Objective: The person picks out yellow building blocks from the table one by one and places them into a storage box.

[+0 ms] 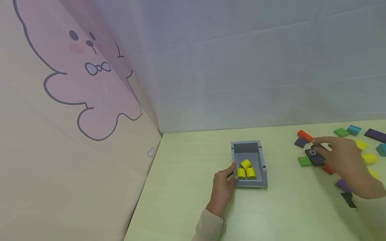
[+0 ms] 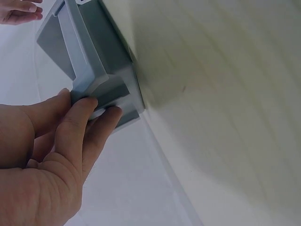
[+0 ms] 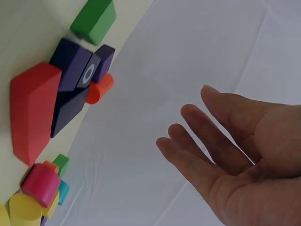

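A small grey open-topped box (image 1: 250, 183) stands on the table with three yellow cylinders (image 1: 251, 173) inside. My left hand (image 1: 223, 187) grips the box's left wall; in the left wrist view, thumb and fingers of the left hand (image 2: 56, 146) pinch the edge of the grey box (image 2: 110, 47). Over the scattered blocks at the right, my right hand (image 1: 346, 159) hovers with nothing in it. Its fingers are loosely bent and spread in the right wrist view. Below its fingertips lie dark blocks, one marked with a white ring (image 1: 312, 152), beside a green block (image 1: 305, 161) and a red block (image 3: 33, 110).
Loose blocks lie along the table's right side: a red cylinder (image 1: 305, 136), a long purple block (image 1: 375, 135), a yellow cylinder (image 1: 369, 158) and several others. A grey-white cloth wall (image 1: 241, 67) rises behind the table, and a light wall with a pink bear picture (image 1: 90, 87) at left.
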`<state>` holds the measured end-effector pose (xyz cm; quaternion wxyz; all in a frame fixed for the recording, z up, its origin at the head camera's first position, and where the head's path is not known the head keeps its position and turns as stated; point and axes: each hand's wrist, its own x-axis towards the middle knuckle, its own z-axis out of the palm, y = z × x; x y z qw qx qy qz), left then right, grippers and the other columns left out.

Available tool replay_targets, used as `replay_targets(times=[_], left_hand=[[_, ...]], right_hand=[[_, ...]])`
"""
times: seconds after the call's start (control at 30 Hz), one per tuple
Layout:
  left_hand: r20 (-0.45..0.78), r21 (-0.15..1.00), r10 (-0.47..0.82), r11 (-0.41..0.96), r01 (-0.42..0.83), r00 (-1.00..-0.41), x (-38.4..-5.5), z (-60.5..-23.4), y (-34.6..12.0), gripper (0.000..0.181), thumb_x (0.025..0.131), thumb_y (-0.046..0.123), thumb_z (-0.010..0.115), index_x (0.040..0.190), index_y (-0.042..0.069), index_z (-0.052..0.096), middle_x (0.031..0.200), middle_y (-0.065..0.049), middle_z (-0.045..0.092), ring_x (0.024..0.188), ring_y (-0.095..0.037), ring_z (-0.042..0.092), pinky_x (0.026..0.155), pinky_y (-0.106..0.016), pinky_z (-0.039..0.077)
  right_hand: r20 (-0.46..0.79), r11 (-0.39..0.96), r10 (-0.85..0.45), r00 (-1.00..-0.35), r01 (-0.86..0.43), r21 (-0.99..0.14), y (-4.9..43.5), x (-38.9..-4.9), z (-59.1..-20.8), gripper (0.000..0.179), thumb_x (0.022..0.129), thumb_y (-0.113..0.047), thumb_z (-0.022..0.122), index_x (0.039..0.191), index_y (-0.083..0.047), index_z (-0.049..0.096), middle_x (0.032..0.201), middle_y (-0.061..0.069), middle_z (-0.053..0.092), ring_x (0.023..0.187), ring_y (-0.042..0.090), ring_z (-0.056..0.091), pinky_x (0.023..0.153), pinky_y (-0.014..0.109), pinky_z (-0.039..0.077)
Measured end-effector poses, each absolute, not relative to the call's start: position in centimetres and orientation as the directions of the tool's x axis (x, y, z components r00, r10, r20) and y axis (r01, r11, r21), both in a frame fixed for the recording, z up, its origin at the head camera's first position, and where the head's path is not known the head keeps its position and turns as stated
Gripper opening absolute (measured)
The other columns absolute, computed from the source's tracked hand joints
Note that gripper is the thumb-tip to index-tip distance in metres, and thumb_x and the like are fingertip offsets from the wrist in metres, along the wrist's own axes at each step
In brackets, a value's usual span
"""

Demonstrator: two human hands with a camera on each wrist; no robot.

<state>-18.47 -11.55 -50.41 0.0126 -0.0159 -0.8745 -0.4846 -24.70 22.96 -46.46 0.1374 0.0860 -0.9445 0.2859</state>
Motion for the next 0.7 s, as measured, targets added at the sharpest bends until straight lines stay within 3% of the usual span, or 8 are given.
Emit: replay_targets(times=[0.03,0.17,0.23,0.27,0.33,0.5,0.6,0.7], left_hand=[[0.038,0.848,0.017,0.529,0.041,-0.999,-18.5,-50.4,-11.6,0.053,0.095,-0.007,0.072,0.145,0.006,0.063,0.143,-0.013,0.065,0.131,-0.028,0.064,0.110,-0.043,0.052],[0.037,0.851,0.020,0.523,0.042,-0.999,-18.4,-50.4,-11.6,0.053,0.095,-0.008,0.072,0.145,0.005,0.062,0.143,-0.013,0.064,0.132,-0.028,0.064,0.110,-0.043,0.051],[0.036,0.852,0.021,0.522,0.042,-0.999,-18.5,-50.4,-11.5,0.053,0.095,-0.007,0.072,0.145,0.005,0.062,0.143,-0.013,0.064,0.132,-0.028,0.064,0.111,-0.043,0.051],[0.036,0.853,0.021,0.520,0.042,-0.999,-18.5,-50.4,-11.5,0.053,0.095,-0.007,0.072,0.145,0.005,0.062,0.143,-0.013,0.064,0.132,-0.028,0.064,0.111,-0.044,0.051],[0.033,0.855,0.018,0.518,0.038,-0.999,-18.5,-50.4,-11.5,0.052,0.095,-0.007,0.072,0.145,0.005,0.062,0.143,-0.013,0.065,0.132,-0.029,0.063,0.111,-0.044,0.051],[0.033,0.853,0.013,0.520,0.035,-0.999,-18.5,-50.3,-11.5,0.052,0.095,-0.007,0.072,0.145,0.005,0.063,0.142,-0.013,0.065,0.132,-0.028,0.063,0.111,-0.044,0.051],[0.037,0.853,0.019,0.520,0.041,-0.999,-18.6,-50.3,-11.5,0.052,0.095,-0.007,0.072,0.145,0.005,0.062,0.142,-0.013,0.065,0.132,-0.028,0.063,0.111,-0.044,0.051],[0.038,0.854,0.024,0.518,0.045,-0.999,-18.6,-50.2,-11.5,0.052,0.096,-0.007,0.071,0.146,0.005,0.062,0.143,-0.013,0.064,0.133,-0.028,0.063,0.111,-0.043,0.051]], right_hand=[[0.310,0.826,-0.080,-0.947,-0.237,-0.511,23.2,-24.6,-46.5,0.024,0.088,0.003,0.080,0.110,0.009,0.074,0.053,0.001,0.055,0.046,0.015,0.035,0.040,0.028,0.025],[0.297,0.835,-0.058,-0.953,-0.210,-0.509,24.2,-24.6,-46.6,0.026,0.088,0.003,0.079,0.112,0.012,0.072,0.055,0.009,0.064,0.058,0.038,0.060,0.040,0.030,0.028],[0.276,0.844,-0.049,-0.960,-0.187,-0.502,24.6,-24.6,-46.6,0.027,0.089,0.002,0.078,0.113,0.013,0.071,0.055,0.008,0.064,0.067,0.049,0.064,0.041,0.031,0.029],[0.265,0.850,-0.041,-0.963,-0.173,-0.498,24.8,-24.7,-46.6,0.028,0.089,0.002,0.077,0.114,0.014,0.071,0.060,0.013,0.068,0.069,0.050,0.063,0.041,0.031,0.029],[0.248,0.861,-0.032,-0.968,-0.152,-0.485,25.1,-24.7,-46.6,0.030,0.090,0.002,0.076,0.116,0.015,0.068,0.052,0.006,0.060,0.058,0.042,0.057,0.042,0.031,0.029],[0.235,0.873,-0.011,-0.972,-0.124,-0.471,26.1,-25.0,-46.7,0.028,0.089,0.006,0.075,0.113,0.018,0.066,0.069,0.028,0.067,0.050,0.030,0.050,0.042,0.029,0.035],[0.199,0.867,0.033,-0.980,-0.071,-0.494,26.7,-25.0,-46.7,0.027,0.091,0.008,0.072,0.114,0.019,0.064,0.103,0.043,0.066,0.061,0.038,0.057,0.043,0.030,0.038],[0.138,0.865,0.092,-0.986,0.011,-0.501,27.2,-24.9,-46.7,0.027,0.096,0.005,0.068,0.119,0.018,0.061,0.113,0.044,0.061,0.065,0.035,0.052,0.046,0.032,0.036]])
